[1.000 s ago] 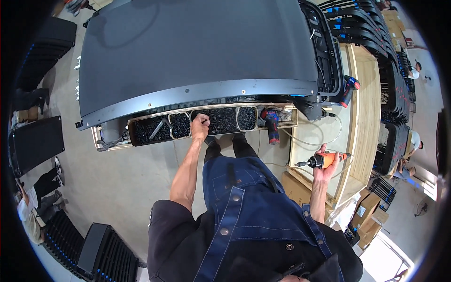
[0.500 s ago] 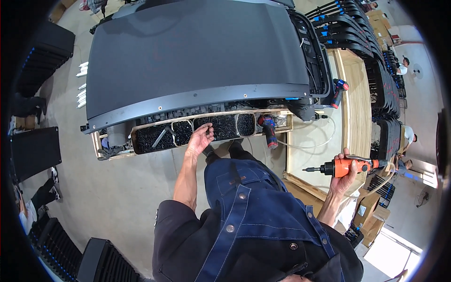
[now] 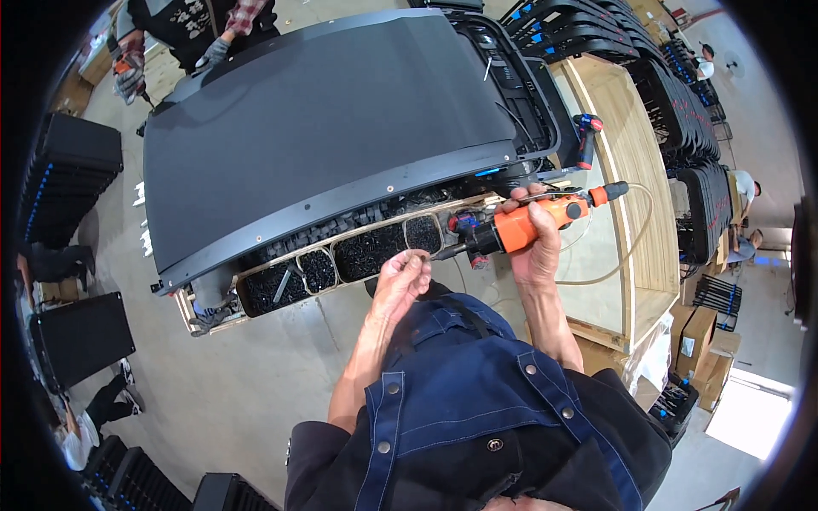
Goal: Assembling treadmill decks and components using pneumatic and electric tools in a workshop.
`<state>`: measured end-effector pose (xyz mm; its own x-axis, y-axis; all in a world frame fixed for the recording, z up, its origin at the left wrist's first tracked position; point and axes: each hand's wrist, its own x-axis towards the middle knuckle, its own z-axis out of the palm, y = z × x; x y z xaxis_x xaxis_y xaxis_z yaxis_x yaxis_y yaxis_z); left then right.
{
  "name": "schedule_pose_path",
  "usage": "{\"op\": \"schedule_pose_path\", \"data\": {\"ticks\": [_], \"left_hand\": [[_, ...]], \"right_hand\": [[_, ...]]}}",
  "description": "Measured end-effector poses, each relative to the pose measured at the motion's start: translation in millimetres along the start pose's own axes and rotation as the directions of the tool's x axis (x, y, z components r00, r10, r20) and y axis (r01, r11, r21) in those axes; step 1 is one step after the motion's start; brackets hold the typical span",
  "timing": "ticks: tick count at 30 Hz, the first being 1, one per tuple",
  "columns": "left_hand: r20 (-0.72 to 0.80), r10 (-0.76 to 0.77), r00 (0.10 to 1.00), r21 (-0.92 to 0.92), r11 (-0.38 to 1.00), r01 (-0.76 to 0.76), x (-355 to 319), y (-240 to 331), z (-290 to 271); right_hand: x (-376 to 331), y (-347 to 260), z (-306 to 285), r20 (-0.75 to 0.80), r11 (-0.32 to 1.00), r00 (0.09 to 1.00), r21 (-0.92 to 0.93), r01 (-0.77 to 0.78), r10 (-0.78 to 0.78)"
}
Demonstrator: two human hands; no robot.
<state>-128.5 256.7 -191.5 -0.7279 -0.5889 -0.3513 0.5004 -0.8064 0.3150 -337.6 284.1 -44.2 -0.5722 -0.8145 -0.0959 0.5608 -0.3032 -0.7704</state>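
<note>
My right hand (image 3: 538, 243) is wrapped round an orange air screwdriver (image 3: 520, 230), whose hose loops away to the right. Its dark bit points left and meets the fingertips of my left hand (image 3: 399, 285). Those fingers are pinched together; whatever small thing they hold at the bit's tip is too small to name. Just beyond my left hand, a wooden rack holds black bins (image 3: 368, 255) of small dark screw-like pieces. A large dark grey panel (image 3: 324, 119) with a metal front edge lies past the bins.
A red-and-blue cordless driver (image 3: 588, 140) stands at the panel's right end; another (image 3: 466, 228) is partly behind my screwdriver. A wooden crate (image 3: 643, 170) stands to the right, beside stacked black frames (image 3: 699, 204). Across the panel, a gloved co-worker (image 3: 183, 34) holds a power tool.
My right hand has brought the screwdriver left and up to my left hand. My left hand has drawn back from the bins. The view has shifted, bringing the co-worker into sight.
</note>
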Motion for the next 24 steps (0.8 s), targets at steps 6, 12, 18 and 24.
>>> {"op": "schedule_pose_path", "data": {"ticks": [6, 12, 18, 24], "left_hand": [[-0.016, -0.002, 1.000, 0.031, 1.000, 0.002, 18, -5, 39], [-0.036, -0.026, 0.999, 0.087, 0.996, 0.029, 55, -16, 61], [-0.067, 0.096, 0.993, 0.351, 0.934, -0.067, 87, -22, 94], [-0.045, 0.302, 0.952, 0.773, 0.614, -0.158, 121, -40, 117]], "right_hand": [[18, -11, -25, -0.075, 1.000, 0.997, 0.022, -0.002, 0.004], [42, -32, -56, -0.144, 0.997, 0.989, 0.075, 0.035, -0.024], [71, -50, -77, -0.168, 0.995, 0.983, 0.058, 0.084, -0.073], [87, -70, -95, -0.103, 0.986, 0.982, -0.070, 0.149, -0.155]]}}
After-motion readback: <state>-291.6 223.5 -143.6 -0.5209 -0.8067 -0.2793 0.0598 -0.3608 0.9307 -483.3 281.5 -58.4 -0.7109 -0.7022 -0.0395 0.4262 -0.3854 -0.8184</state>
